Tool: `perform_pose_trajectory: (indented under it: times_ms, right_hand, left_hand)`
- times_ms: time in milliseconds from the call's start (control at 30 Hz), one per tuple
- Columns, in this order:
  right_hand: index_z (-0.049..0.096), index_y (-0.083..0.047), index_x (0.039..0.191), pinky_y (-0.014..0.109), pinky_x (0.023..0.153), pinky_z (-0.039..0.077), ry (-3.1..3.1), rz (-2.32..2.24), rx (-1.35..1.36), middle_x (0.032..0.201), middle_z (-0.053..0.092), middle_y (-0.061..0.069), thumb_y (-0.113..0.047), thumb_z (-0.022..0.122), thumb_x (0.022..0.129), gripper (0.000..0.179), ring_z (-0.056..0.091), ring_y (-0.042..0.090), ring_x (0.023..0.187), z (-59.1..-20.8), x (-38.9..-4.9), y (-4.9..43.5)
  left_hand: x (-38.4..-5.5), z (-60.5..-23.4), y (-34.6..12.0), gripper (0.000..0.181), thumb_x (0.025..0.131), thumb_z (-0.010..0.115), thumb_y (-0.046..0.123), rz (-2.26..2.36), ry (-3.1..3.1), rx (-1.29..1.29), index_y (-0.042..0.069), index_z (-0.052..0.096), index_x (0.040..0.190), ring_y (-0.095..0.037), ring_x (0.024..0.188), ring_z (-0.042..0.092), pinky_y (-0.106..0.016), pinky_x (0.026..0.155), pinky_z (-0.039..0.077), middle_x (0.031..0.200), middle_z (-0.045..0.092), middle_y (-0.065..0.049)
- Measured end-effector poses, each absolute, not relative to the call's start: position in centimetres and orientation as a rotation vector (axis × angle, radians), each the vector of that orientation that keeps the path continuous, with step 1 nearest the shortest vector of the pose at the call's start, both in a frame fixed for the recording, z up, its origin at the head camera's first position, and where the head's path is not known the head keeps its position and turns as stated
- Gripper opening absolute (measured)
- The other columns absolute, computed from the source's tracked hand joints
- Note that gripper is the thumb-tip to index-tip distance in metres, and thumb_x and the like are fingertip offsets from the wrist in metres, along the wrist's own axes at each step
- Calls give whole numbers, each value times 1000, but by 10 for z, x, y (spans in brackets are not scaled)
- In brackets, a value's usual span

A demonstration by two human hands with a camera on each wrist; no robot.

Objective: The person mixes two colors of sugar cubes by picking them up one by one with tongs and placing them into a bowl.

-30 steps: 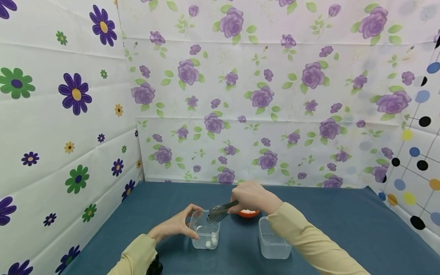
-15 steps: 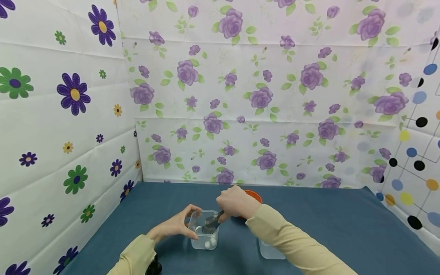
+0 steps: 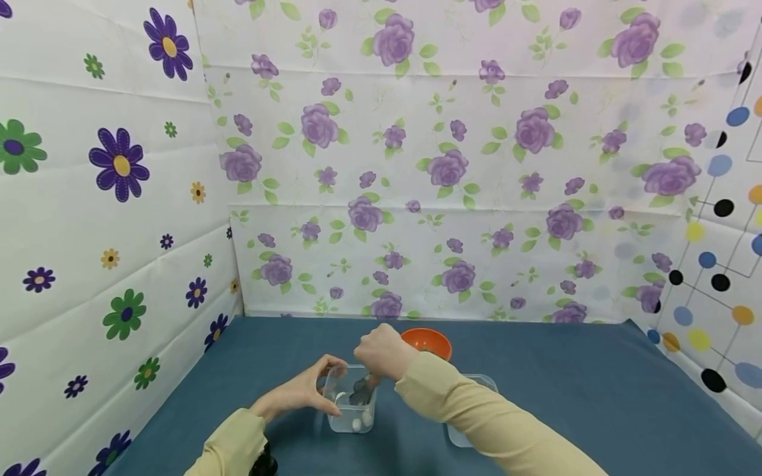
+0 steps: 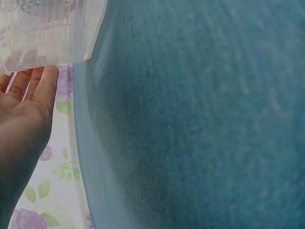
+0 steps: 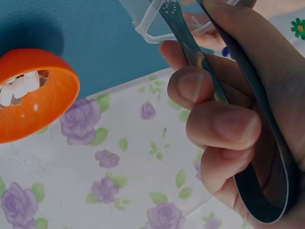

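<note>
My left hand (image 3: pixel 300 393) holds a clear plastic container (image 3: pixel 340 422) at its left side, thumb at the near edge and fingers at the far one. Several white pieces (image 3: pixel 356 424) lie at the bottom. My right hand (image 3: pixel 385 352) grips a pair of dark metal tongs (image 3: pixel 360 393), whose tips reach down inside the container. In the right wrist view, the fingers wrap around the arms of the tongs (image 5: pixel 273 125), and the perforated tip overlaps the container's rim (image 5: pixel 159 39). From the left wrist, fingers show against the container's wall (image 4: pixel 52 43). I cannot tell whether the tongs pinch a piece.
Behind the right hand stands an orange bowl (image 3: pixel 430 338), with white pieces (image 5: pixel 21 88) and darker bits inside. A second clear container (image 3: pixel 457 436) sits to the right, partly hidden by the right sleeve. Flowered cloth walls (image 3: pixel 476 218) enclose the blue table (image 3: pixel 565 377).
The right hand has moved left and the tongs have gone from above the left container down into it. More of the orange bowl is uncovered. The left hand keeps its hold.
</note>
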State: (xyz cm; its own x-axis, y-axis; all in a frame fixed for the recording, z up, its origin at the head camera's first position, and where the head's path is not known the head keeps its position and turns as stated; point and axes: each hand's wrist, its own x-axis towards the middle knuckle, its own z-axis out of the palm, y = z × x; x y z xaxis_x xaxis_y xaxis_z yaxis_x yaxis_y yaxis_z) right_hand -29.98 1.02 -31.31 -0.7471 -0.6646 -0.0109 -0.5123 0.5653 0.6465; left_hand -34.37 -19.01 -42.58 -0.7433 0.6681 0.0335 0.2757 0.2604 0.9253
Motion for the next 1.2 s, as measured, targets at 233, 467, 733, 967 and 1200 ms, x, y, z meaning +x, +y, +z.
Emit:
perform_pose_trajectory:
  times_ms: [233, 467, 733, 967, 1200]
  right_hand:
    - [69, -25, 77, 21, 48, 44, -2625, -988, 967, 59, 54, -9, -53, 69, 72, 28, 48, 8, 47, -316, -301, 3]
    - [68, -25, 74, 20, 47, 43, -2620, -974, 999, 57, 52, -10, -52, 70, 72, 27, 47, 7, 47, -319, -304, 6]
    - [67, -24, 71, 20, 45, 42, -2572, -932, 1056, 55, 49, -9, -50, 71, 72, 26, 46, 7, 46, -321, -310, 9]
    - [66, -24, 70, 20, 44, 40, -2582, -905, 1051, 53, 49, -9, -52, 71, 71, 28, 44, 7, 45, -327, -314, 9]
    - [67, -24, 70, 20, 44, 41, -2582, -933, 1039, 53, 49, -9, -54, 70, 70, 30, 45, 7, 44, -328, -313, 10]
  left_hand:
    - [-345, -426, -191, 69, 78, 71, 11, 1487, 2157, 871, 0, 29, 132, -37, 121, 28, -53, 88, 32, 130, 32, -19]
    - [-344, -427, -189, 67, 79, 71, 11, 1500, 2134, 878, 1, 30, 132, -38, 121, 28, -54, 89, 31, 131, 31, -22]
    - [-345, -427, -190, 69, 78, 71, 11, 1490, 2159, 858, 0, 30, 132, -34, 121, 29, -54, 89, 31, 130, 31, -21]
    - [-345, -428, -191, 69, 78, 72, 12, 1484, 2162, 862, 0, 29, 132, -35, 121, 29, -54, 89, 31, 131, 31, -21]
    - [-345, -428, -191, 68, 79, 71, 12, 1489, 2162, 864, 1, 30, 131, -34, 121, 30, -54, 90, 31, 131, 31, -21]
